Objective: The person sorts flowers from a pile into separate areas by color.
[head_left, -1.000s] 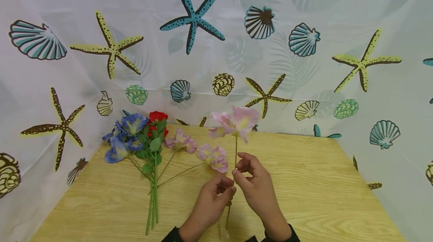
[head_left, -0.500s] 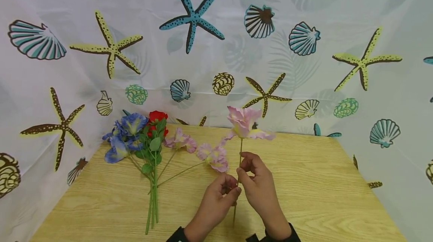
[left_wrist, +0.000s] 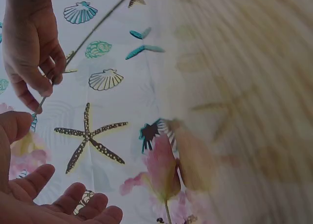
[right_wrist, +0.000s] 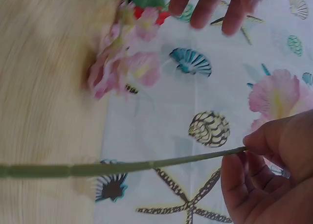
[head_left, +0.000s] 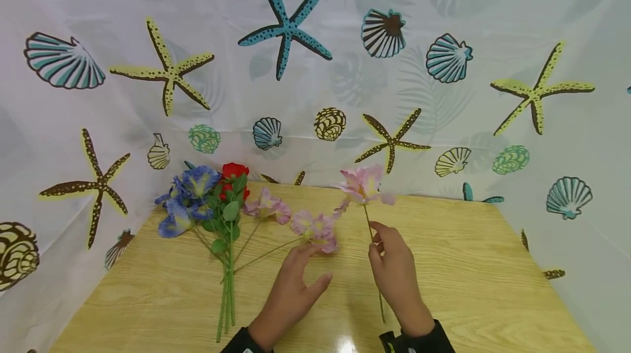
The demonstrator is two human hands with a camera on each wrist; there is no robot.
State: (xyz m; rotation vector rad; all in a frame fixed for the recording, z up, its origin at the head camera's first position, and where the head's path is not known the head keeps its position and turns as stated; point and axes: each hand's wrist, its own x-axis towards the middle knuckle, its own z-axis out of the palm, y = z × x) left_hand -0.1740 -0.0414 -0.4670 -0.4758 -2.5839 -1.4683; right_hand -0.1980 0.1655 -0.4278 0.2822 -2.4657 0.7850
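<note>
My right hand (head_left: 396, 265) pinches the thin stem of a pink artificial flower (head_left: 363, 184), which stands upright with its bloom above my fingers. In the right wrist view the green stem (right_wrist: 112, 169) runs left from the thumb and fingertips. My left hand (head_left: 294, 287) has let its fingers spread and holds nothing. Its fingertips overlap the lower edge of a second pink flower (head_left: 315, 228) lying on the table. In the left wrist view the left hand's fingers (left_wrist: 68, 199) are spread apart, below the right hand (left_wrist: 36, 53) on its stem.
Blue flowers (head_left: 189, 194), red roses (head_left: 234, 173) with green leaves and another pink flower (head_left: 267, 206) lie with crossing stems at the left of the wooden table (head_left: 468, 265). A white curtain (head_left: 315, 84) printed with shells and starfish hangs around the back and sides.
My left hand has let go of the stem and moved left to the lying pink flower. My right hand has carried its flower right, and the stem now leans left at the top.
</note>
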